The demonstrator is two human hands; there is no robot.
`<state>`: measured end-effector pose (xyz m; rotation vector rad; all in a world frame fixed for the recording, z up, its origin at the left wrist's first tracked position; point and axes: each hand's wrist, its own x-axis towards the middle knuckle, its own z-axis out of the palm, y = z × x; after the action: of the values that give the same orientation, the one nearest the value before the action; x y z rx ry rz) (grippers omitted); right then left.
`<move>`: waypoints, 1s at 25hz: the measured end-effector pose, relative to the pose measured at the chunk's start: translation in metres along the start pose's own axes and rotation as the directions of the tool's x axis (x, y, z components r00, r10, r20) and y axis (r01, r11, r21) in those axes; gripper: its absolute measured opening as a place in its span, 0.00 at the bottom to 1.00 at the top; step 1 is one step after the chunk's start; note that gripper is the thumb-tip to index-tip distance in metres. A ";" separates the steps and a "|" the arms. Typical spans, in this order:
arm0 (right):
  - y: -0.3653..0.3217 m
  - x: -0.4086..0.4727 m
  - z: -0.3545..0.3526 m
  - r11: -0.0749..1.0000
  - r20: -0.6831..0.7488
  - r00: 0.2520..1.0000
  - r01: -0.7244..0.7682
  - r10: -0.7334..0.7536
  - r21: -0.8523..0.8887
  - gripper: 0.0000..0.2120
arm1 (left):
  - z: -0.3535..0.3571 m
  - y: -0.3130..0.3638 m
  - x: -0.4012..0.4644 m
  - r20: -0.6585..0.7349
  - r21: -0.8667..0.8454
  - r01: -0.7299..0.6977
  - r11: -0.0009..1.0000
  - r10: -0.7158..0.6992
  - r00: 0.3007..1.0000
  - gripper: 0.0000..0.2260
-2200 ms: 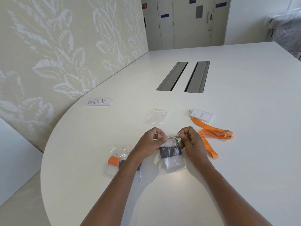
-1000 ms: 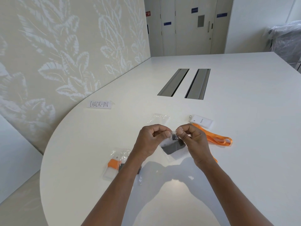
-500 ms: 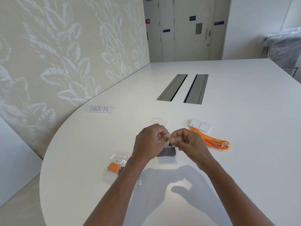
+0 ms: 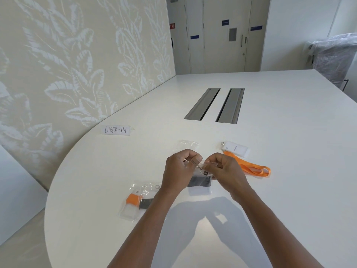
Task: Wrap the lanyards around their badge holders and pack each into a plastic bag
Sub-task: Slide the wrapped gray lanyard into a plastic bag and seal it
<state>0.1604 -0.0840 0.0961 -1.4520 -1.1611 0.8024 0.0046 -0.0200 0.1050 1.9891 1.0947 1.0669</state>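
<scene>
My left hand [image 4: 180,169] and my right hand [image 4: 224,169] pinch the top edge of a clear plastic bag [image 4: 200,187], held a little above the white table [image 4: 289,190]. Inside the bag is a badge holder wrapped in a dark lanyard, its metal clip near my fingertips. An orange lanyard [image 4: 251,167] lies loose to the right, attached to a white badge holder [image 4: 236,148]. An empty plastic bag [image 4: 188,145] lies just beyond my hands. To the left lie packed bags [image 4: 138,200] with an orange and a dark wrapped lanyard.
A paper sign reading CHECK-IN [image 4: 116,130] lies at the left near the patterned wall [image 4: 67,64]. Two grey cable slots [image 4: 214,105] are set in the middle of the table. The table's curved edge runs at the left.
The bag with the dark wrapped badge has been lifted off the table and both hands have closed together on its top edge. The view has tilted upward.
</scene>
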 end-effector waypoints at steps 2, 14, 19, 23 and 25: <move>0.003 -0.003 -0.002 1.000 -0.004 1.000 0.019 -0.019 -0.024 0.06 | -0.012 -0.004 0.002 0.115 -0.046 0.016 0.999 -0.011 0.993 0.04; -0.004 0.000 -0.003 0.998 0.085 0.996 -0.028 0.024 0.048 0.07 | -0.005 -0.001 -0.002 0.064 0.050 0.006 0.999 -0.009 0.998 0.06; -0.004 -0.002 -0.007 0.995 0.026 1.000 -0.006 0.004 0.101 0.07 | -0.018 -0.008 0.003 0.262 -0.123 0.136 0.983 -0.100 0.960 0.03; -0.004 -0.004 -0.007 0.995 0.059 0.998 0.015 -0.020 0.094 0.06 | -0.024 -0.009 0.001 0.273 -0.130 0.077 0.989 -0.039 0.961 0.03; -0.006 -0.006 -0.005 0.997 0.070 0.995 0.065 -0.067 0.035 0.06 | -0.024 -0.009 0.000 0.206 -0.105 0.056 0.993 -0.033 0.978 0.03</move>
<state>0.1619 -0.0917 0.1021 -1.3605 -1.2376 0.8298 -0.0199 -0.0122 0.1093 1.9287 0.9459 0.8589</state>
